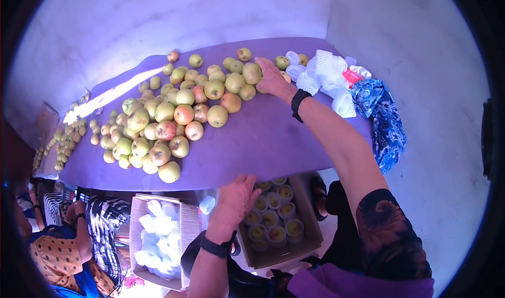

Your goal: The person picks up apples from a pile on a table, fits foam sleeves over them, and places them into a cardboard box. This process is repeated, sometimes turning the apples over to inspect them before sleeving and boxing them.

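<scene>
A pile of yellow-green and reddish apples point(165, 111) is spread over the purple tabletop. At its right end my right hand point(273, 78) reaches across, fingers and thumb curved around a yellow-green apple point(252, 73); the hand partly hides it. My left hand point(236, 199) is by the table's front edge, fingers loosely apart with nothing visible in them. Below and beside it is a cardboard box point(294, 248) holding apples in white foam sleeves point(276, 234). White foam netting sleeves point(327, 69) are heaped on the table to the right of my right hand.
A blue patterned cloth point(386, 122) hangs over the table's right end, near a red item point(351, 77). Left of my left hand stands a cardboard box point(189, 224) of white foam sleeves point(159, 240). Another person in a dotted orange top point(58, 256) is at the lower left.
</scene>
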### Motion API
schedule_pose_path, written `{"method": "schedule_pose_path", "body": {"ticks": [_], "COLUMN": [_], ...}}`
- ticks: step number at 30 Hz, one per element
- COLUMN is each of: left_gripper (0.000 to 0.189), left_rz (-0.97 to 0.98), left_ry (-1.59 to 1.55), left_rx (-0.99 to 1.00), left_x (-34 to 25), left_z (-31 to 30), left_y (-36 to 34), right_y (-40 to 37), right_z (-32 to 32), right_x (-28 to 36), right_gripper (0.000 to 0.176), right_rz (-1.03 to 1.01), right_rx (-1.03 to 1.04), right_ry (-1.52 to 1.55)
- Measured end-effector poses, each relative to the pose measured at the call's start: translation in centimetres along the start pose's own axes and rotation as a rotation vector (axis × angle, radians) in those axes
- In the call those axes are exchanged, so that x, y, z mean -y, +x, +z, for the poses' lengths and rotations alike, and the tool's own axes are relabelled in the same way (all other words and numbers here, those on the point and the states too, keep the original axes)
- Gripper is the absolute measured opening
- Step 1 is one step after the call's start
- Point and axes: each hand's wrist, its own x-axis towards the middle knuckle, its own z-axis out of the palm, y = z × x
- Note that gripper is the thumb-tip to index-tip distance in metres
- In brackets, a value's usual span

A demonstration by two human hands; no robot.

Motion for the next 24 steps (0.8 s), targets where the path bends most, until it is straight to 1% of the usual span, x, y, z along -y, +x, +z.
{"method": "schedule_pose_path", "body": {"ticks": [2,6,8,9,11,12,14,15,17,18,19,20,21,22,23,24], "left_gripper": [0.026,0.025,0.026,0.026,0.026,0.026,0.026,0.026,0.027,0.027,0.028,0.028,0.029,0.03,0.03,0.034], "left_rz": [-0.004,-0.024,-0.034,-0.03,-0.028,-0.034,-0.036,-0.038,-0.033,-0.026,-0.02,-0.015,-0.028,-0.042,-0.04,-0.035], "left_ry": [-0.006,0.01,0.013,0.017,0.019,0.015,0.001,-0.005,-0.015,-0.014,-0.015,-0.023,-0.027,-0.029,-0.034,-0.063], "left_rx": [0.004,0.056,0.063,0.065,0.069,0.067,0.064,0.04,0.012,-0.031,-0.073,-0.074,-0.13,-0.185,-0.182,-0.242], "left_x": [-0.1,-0.1,0.0,0.0,0.0,0.0,-0.2,-0.3,-0.5,-0.5,-0.6,-0.7,-0.8,-0.9,-0.8,-0.7], "left_z": [-0.1,-0.1,-0.1,-0.1,-0.1,-0.1,-0.1,-0.1,-0.2,-0.2,-0.2,-0.2,-0.2,-0.3,-0.1,0.2], "left_y": [0.0,0.0,0.1,0.1,0.1,0.2,0.4,0.5,0.8,0.9,1.0,1.2,1.4,1.5,1.5,1.7], "right_y": [1.0,2.1,1.7,1.6,1.0,0.7,-0.1,-0.5,-1.1,-1.6,-2.5,-3.6,-4.6,-5.8,-6.9,-8.1], "right_z": [1.0,2.3,1.5,1.5,1.5,1.5,1.0,0.7,-0.2,-1.0,-2.1,-3.2,-4.3,-5.2,-5.9,-6.3], "right_x": [-0.4,-0.7,0.3,0.4,0.6,0.5,0.1,-0.3,-1.1,-1.0,-0.5,0.0,0.6,1.4,1.8,2.0], "right_gripper": [0.086,0.083,0.074,0.074,0.069,0.069,0.071,0.071,0.072,0.072,0.072,0.072,0.072,0.073,0.073,0.073], "right_rz": [0.069,0.104,0.196,0.195,0.185,0.185,0.11,0.112,0.148,0.148,0.181,0.215,0.219,0.236,0.254,0.258], "right_rx": [0.09,0.154,0.123,0.124,0.029,0.032,-0.054,-0.054,-0.003,-0.006,0.091,0.189,0.19,0.245,0.298,0.294], "right_ry": [0.007,0.132,0.301,0.306,0.33,0.329,0.419,0.413,0.616,0.608,0.766,0.925,0.918,1.03,1.142,1.138]}}
